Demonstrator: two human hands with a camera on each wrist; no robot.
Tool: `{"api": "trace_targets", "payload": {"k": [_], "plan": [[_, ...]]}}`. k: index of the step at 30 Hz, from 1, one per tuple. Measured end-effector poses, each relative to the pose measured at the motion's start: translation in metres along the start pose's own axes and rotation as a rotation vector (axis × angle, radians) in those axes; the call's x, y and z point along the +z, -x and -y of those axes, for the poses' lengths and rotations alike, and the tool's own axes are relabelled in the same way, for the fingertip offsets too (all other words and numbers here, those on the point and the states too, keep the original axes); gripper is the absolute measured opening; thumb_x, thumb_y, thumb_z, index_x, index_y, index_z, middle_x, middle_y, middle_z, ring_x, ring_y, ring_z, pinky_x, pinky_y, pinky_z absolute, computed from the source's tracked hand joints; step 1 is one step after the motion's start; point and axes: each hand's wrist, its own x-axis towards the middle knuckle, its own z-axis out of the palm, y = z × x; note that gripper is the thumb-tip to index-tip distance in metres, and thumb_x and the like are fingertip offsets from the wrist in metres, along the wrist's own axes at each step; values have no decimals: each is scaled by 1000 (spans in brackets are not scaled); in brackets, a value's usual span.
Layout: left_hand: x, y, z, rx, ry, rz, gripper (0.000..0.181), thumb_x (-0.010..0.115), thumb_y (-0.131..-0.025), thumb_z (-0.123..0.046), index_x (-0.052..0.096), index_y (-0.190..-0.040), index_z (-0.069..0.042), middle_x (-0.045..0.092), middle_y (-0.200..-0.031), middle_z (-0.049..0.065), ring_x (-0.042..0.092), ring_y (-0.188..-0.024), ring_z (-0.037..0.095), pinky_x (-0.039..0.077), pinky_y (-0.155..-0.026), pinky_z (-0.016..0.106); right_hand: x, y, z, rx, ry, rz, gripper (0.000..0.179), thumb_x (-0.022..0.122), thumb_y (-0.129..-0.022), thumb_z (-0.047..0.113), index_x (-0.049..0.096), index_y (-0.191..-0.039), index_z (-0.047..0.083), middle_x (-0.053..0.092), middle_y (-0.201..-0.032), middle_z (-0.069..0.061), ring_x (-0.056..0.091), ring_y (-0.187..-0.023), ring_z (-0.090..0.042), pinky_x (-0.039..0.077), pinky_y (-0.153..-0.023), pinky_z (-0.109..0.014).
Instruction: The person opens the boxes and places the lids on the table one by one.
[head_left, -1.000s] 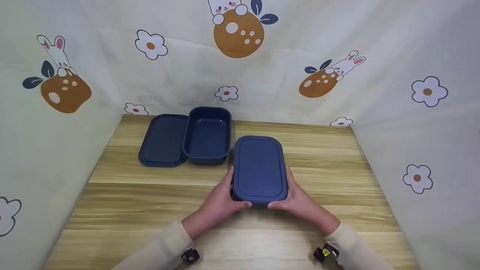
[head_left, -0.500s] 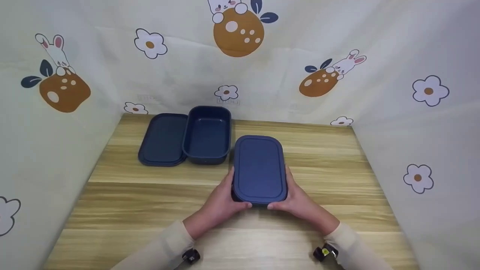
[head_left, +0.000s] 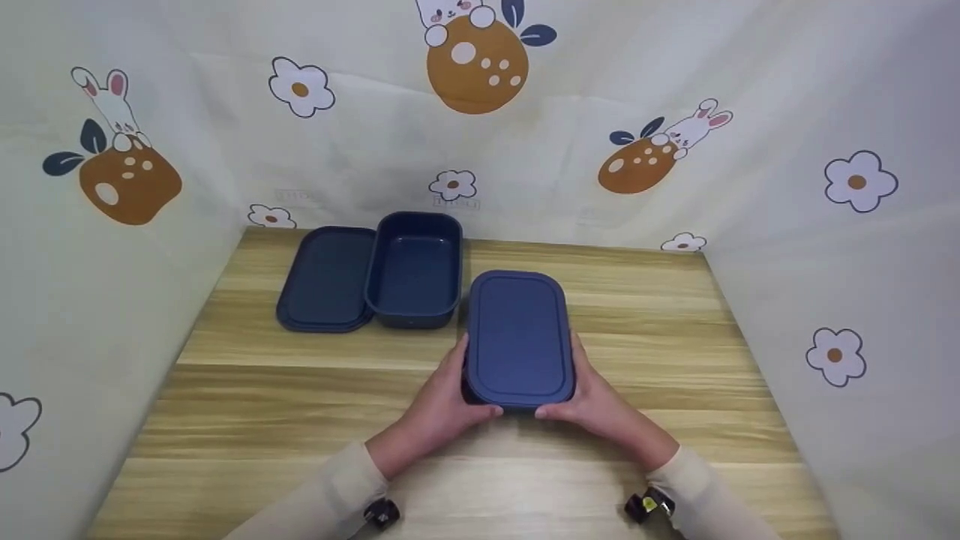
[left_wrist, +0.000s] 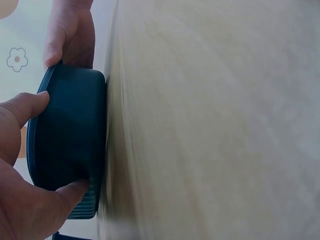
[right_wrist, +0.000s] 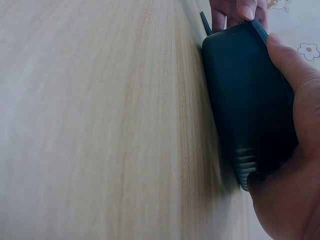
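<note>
A dark blue lidded food container [head_left: 520, 337] sits right of the table's middle, its lid [left_wrist: 33, 130] lying flat over the whole top. My left hand [head_left: 444, 397] grips its left side, with the thumb at the near edge by the lid's rim. On the opposite side my right hand [head_left: 596, 397] holds it the same way, its thumb also at the near edge. Both wrist views show fingers wrapped along the ribbed side walls, with the base close against the tabletop. The lid hides whatever is inside.
Behind and to the left stands a second, uncovered blue container [head_left: 416, 274] with nothing visible in it. Its flat lid [head_left: 328, 281] lies against its left side. Patterned curtains [head_left: 360, 150] enclose the wooden table [head_left: 285, 420] at the back and sides.
</note>
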Motion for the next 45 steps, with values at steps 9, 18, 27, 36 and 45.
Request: {"api": "trace_targets", "payload": {"k": [9,18,27,36,45], "plan": [[0,-1,2,-31,-21,3,128,101,-81,-26,17,-175,-2,31,-176,25,34,-160,41,32,-129,57,2,-1,0,-8,-34,5,153,107,-72,17,-2,-179,25,24,-182,-5,35,-160,-26,25,-125,-19],[2,-6,20,-43,148,19,132,102,-75,-17,17,-175,-2,32,-175,25,33,-161,39,26,-132,54,1,-1,-2,25,-14,15,152,106,-74,18,-5,-178,17,23,-181,-18,39,-156,-32,28,-124,-22],[4,-11,28,-12,221,29,124,100,-74,-8,25,-173,-3,38,-172,23,35,-159,39,25,-132,54,-4,3,5,95,13,-37,138,102,-81,23,4,-177,8,20,-181,-22,30,-162,-39,25,-132,-49],[4,-11,27,-25,223,32,118,99,-75,-5,31,-171,-3,40,-170,24,36,-159,41,25,-132,55,-4,10,32,-188,334,-216,84,96,-89,26,54,-158,1,49,-166,-18,46,-153,-40,41,-124,-54],[4,-11,27,-30,195,38,114,99,-76,-9,33,-169,-1,43,-169,24,38,-158,41,26,-131,57,18,11,37,-596,487,-131,42,96,-88,15,78,-124,5,72,-132,-5,65,-124,-24,52,-109,-30]]}}
